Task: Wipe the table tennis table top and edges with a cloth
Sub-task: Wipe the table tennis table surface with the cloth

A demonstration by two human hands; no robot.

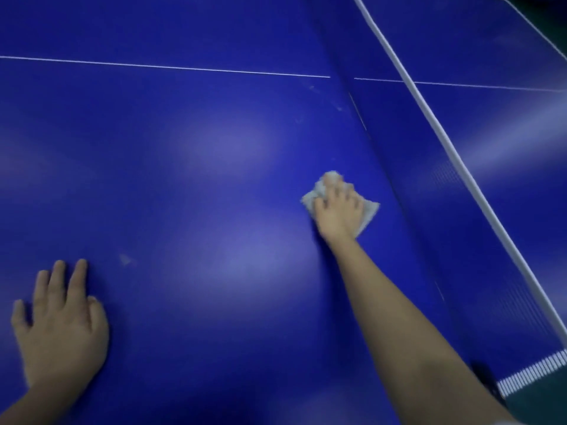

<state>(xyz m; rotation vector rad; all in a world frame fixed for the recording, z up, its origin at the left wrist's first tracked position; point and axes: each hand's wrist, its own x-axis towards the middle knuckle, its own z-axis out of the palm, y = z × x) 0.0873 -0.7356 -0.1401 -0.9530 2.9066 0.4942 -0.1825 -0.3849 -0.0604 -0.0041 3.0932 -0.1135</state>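
The blue table tennis table top point(190, 167) fills the view, with a thin white centre line point(153, 66) running across it. My right hand point(336, 210) presses a crumpled pale grey cloth point(369, 211) flat on the table, close to the foot of the net. The cloth sticks out from under the fingers on both sides. My left hand point(61, 320) rests palm down on the table at the lower left, fingers spread, with nothing in it.
The blue net point(429, 185) with its white top band point(441, 136) runs diagonally from top centre to lower right. The far half of the table point(506, 118) lies beyond it. A dark net clamp point(484, 375) sits at the lower right edge. Faint smudges mark the surface near the net.
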